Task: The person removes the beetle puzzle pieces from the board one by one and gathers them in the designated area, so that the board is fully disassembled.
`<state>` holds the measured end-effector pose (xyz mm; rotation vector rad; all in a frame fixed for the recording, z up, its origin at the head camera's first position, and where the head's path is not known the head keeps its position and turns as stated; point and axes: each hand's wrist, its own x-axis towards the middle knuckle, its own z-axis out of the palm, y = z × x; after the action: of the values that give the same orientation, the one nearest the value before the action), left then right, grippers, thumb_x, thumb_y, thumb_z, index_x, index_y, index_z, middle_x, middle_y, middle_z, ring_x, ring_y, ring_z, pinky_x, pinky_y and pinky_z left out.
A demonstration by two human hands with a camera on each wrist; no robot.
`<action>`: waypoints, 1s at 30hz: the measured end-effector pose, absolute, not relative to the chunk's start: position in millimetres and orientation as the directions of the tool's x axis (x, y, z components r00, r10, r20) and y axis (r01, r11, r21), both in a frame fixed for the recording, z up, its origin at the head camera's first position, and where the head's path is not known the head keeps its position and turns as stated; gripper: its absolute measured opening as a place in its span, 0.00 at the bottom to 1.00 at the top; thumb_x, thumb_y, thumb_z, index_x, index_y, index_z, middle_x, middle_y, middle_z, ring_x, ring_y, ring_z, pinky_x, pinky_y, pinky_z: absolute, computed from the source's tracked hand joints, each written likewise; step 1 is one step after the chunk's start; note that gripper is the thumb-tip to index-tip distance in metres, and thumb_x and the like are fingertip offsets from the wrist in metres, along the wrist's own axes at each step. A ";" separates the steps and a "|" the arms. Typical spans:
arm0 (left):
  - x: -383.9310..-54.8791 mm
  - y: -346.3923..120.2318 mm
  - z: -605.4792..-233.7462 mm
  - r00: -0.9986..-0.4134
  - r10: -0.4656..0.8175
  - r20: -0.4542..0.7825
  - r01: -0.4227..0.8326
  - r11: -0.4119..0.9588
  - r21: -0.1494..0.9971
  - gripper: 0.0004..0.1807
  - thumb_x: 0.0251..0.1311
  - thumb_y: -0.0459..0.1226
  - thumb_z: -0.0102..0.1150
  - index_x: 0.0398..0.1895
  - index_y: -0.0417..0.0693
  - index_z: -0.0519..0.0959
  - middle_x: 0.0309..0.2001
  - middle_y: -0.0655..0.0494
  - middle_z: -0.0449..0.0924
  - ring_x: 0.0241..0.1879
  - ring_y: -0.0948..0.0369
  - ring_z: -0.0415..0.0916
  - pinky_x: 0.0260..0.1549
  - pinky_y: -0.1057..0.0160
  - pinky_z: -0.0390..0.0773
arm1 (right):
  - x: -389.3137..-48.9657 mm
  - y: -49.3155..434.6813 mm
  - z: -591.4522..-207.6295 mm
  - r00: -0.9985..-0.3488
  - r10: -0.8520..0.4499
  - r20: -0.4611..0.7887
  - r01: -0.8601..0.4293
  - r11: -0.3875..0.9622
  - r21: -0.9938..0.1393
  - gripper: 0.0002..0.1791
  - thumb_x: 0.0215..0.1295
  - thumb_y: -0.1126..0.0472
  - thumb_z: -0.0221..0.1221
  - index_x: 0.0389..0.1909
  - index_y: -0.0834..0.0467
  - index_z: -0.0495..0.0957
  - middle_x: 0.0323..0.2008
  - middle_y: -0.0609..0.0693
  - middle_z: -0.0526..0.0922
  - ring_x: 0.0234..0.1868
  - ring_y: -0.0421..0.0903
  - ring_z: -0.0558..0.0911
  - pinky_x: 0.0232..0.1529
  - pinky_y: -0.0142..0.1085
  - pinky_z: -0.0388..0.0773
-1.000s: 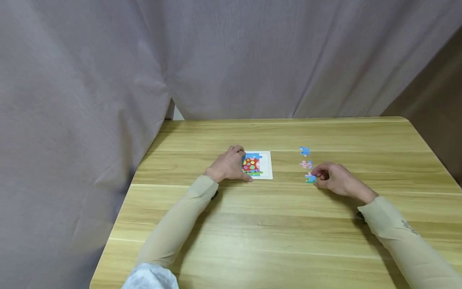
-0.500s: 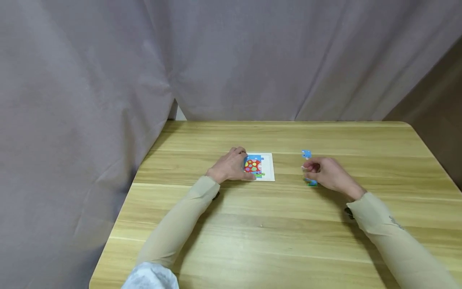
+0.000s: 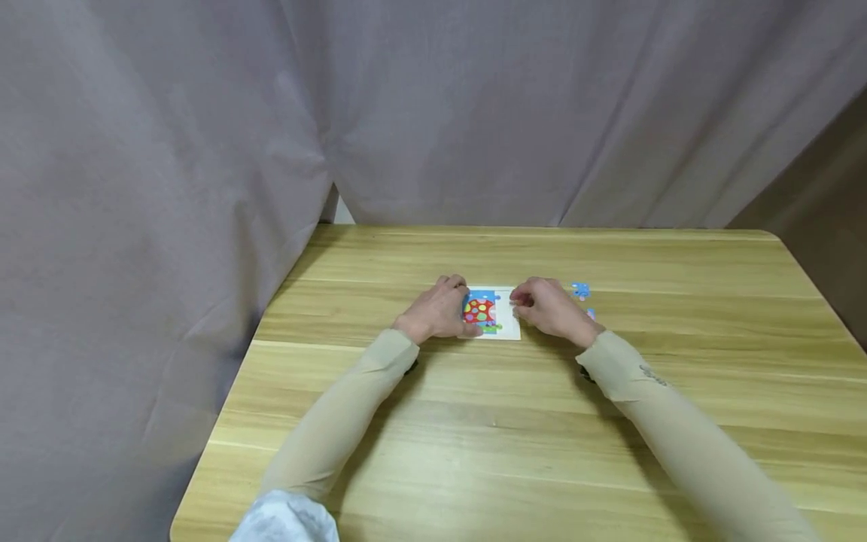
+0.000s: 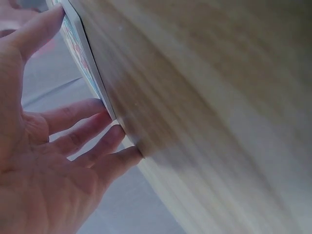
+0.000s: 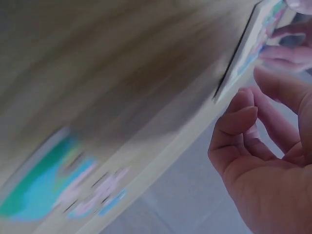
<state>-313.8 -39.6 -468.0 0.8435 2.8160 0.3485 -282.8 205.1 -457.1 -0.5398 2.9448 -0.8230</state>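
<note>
Gripping jigsaw tray [image 3: 509, 328] at left: left hand [image 3: 436, 309], spread wide; right hand [image 3: 552, 309] over right edge, cannot tell if pinching; advisable: light right touch

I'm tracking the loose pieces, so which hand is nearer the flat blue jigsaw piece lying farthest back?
Right. The right hand is just left of the blue piece, apart from it; the left hand is farther left, gripping the white rectangular puzzle frame.

Bench [image 3: 508, 452]: wood-grain top, smooth, slight sheen. Curtain [image 3: 447, 113]: matt cloth, softly creased. Sleeves [image 3: 345, 406]: thin smooth fabric. Puzzle tray [image 3: 509, 322]: smooth white, material unclear. Loose puzzle piece [image 3: 580, 289]: smooth, printed face.
</note>
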 end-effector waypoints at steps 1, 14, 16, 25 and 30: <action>-313.9 -39.3 -467.9 -0.822 0.559 -0.108 0.517 0.812 0.270 0.48 0.60 0.60 0.77 0.77 0.42 0.74 0.80 0.51 0.69 0.76 0.53 0.68 0.75 0.54 0.79 | -285.9 200.9 -458.2 -0.938 -0.343 0.059 -0.324 0.798 -0.508 0.11 0.71 0.70 0.66 0.50 0.70 0.88 0.43 0.63 0.89 0.43 0.54 0.86 0.49 0.47 0.88; -314.3 -39.5 -466.6 -0.806 0.581 -0.110 0.545 0.803 0.242 0.44 0.63 0.60 0.75 0.74 0.43 0.76 0.74 0.53 0.71 0.70 0.54 0.69 0.68 0.58 0.83 | -313.0 178.7 -459.5 -0.939 -0.339 -0.057 -0.268 0.826 -0.497 0.06 0.74 0.70 0.62 0.45 0.70 0.85 0.41 0.62 0.86 0.40 0.52 0.81 0.44 0.44 0.83; -313.3 -40.4 -467.8 -0.805 0.581 -0.119 0.546 0.804 0.236 0.44 0.63 0.60 0.75 0.74 0.43 0.77 0.75 0.53 0.71 0.70 0.54 0.70 0.67 0.58 0.83 | -314.2 176.3 -460.1 -0.938 -0.337 -0.080 -0.256 0.829 -0.497 0.05 0.73 0.70 0.62 0.45 0.69 0.83 0.40 0.60 0.85 0.39 0.51 0.80 0.43 0.42 0.82; -313.3 -41.5 -469.3 -0.801 0.586 -0.119 0.548 0.799 0.245 0.44 0.64 0.60 0.75 0.74 0.44 0.77 0.75 0.52 0.70 0.69 0.54 0.69 0.66 0.58 0.84 | -315.6 175.1 -464.3 -0.950 -0.314 -0.006 -0.260 0.797 -0.546 0.03 0.69 0.73 0.63 0.41 0.67 0.83 0.38 0.60 0.86 0.38 0.51 0.81 0.42 0.41 0.82; -312.6 -41.3 -471.6 -0.806 0.581 -0.111 0.545 0.803 0.242 0.43 0.63 0.60 0.75 0.74 0.44 0.77 0.75 0.53 0.70 0.69 0.54 0.70 0.64 0.58 0.85 | -313.0 173.5 -465.2 -0.946 -0.319 0.059 -0.299 0.787 -0.540 0.03 0.66 0.75 0.64 0.39 0.68 0.85 0.36 0.61 0.88 0.37 0.52 0.83 0.42 0.43 0.84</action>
<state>-312.6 -41.3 -471.6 0.8854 2.8101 0.2961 -313.0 173.5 -465.2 -0.5084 2.9359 -0.8773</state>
